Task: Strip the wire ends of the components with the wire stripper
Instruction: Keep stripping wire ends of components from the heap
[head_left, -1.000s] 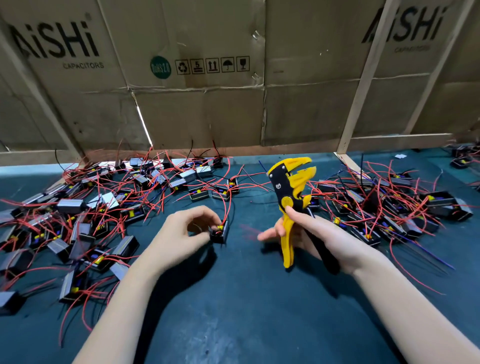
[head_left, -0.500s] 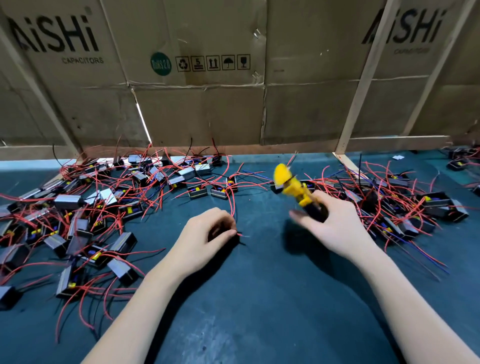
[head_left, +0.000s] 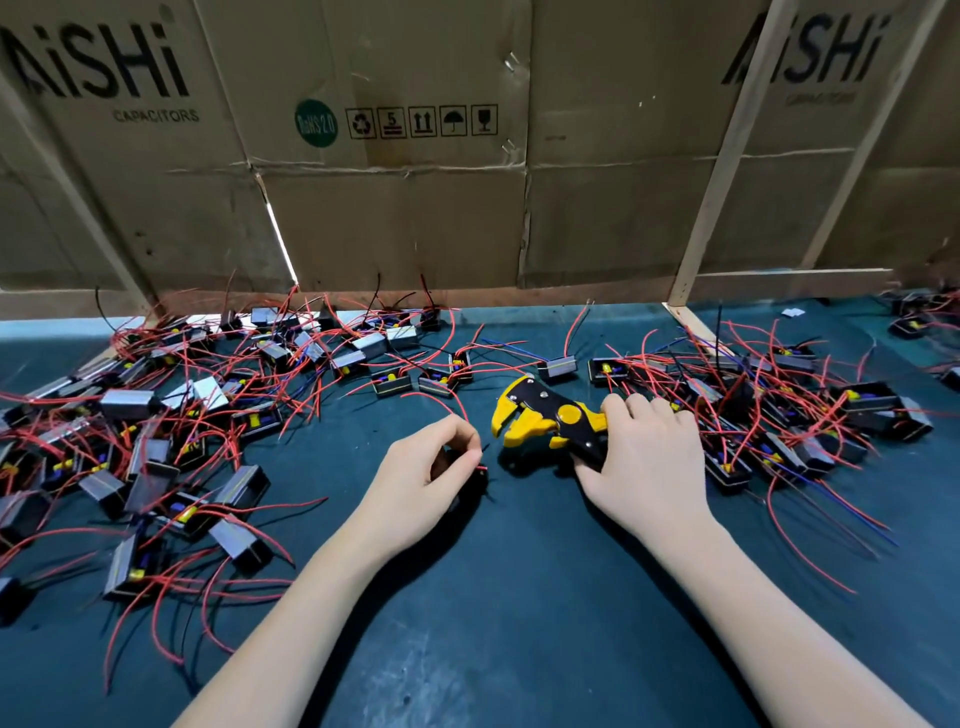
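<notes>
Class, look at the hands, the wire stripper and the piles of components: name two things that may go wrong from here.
The left hand pinches a red wire close to the wire stripper's open mouth, so fingertips might get nipped. The right hand rests against the tangled pile of components; lifting the tool may snag loose wires and drag parts along.

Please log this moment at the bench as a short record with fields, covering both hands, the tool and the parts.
Surface: dark green mat
Backdrop: cardboard panels printed AiSHi Capacitors
Left hand: left hand, fingers pinched on a red wire; the component under the hand is mostly hidden
Right hand: right hand, closed on the wire stripper's handles
Tool: wire stripper, yellow and black, low over the mat, head pointing left toward the wire
Wire in the tool: none
Left pile: components with red leads
Right pile: more components
</notes>
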